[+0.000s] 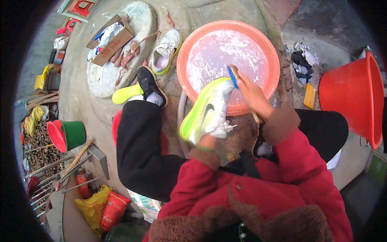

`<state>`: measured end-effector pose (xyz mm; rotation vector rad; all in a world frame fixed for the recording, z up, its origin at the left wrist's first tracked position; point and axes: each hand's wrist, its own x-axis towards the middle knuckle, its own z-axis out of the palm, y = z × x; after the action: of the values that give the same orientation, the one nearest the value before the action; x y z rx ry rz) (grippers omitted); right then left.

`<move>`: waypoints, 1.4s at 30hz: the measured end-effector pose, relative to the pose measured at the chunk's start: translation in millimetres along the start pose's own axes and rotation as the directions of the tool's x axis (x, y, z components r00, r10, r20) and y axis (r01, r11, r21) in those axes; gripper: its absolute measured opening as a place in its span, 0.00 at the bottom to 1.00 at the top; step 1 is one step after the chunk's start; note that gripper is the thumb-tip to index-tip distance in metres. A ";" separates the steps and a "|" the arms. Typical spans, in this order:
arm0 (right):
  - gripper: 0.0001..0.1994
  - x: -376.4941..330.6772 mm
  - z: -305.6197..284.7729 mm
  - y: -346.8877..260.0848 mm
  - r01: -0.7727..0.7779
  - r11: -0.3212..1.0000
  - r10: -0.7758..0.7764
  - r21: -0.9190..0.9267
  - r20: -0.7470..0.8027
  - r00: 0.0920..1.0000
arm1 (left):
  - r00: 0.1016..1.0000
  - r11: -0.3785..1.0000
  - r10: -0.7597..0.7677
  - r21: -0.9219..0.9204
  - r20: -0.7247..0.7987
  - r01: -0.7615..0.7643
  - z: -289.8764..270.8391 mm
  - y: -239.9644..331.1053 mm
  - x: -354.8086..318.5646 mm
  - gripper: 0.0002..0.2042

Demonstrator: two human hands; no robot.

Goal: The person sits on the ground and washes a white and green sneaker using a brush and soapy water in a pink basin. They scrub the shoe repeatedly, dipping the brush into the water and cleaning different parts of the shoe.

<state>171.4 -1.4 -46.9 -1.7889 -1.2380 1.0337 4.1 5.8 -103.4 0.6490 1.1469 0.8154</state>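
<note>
My left hand is mostly hidden inside a white and neon-yellow sneaker, which it holds up at the near edge of a basin. The sneaker's heel points toward my right hand, and its laces hang loose. My right hand is closed around a scrub brush with blue bristles, held against the end of the sneaker. Behind them, the round orange basin holds cloudy, sudsy water. A matching sneaker stands on the ground left of the basin. Near my black shoe lies a neon-yellow insole.
A stone slab at the far left bears a cardboard box and sweet potatoes. Right stand a large red bucket, a yellow bar and dark cloths. A ribbed hose runs beside the basin; a green bucket sits left.
</note>
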 end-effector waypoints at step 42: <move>0.28 -33.7 34.3 -38.8 0.128 0.942 -0.088 -0.311 0.137 0.987 | 0.995 0.946 -0.098 -0.313 -0.035 0.083 -1.5 22.5 2.5 0.23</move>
<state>118.5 -18.7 -20.0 -1.8922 -1.6380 0.9315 -1.8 20.5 -87.2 0.3130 1.0555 0.9141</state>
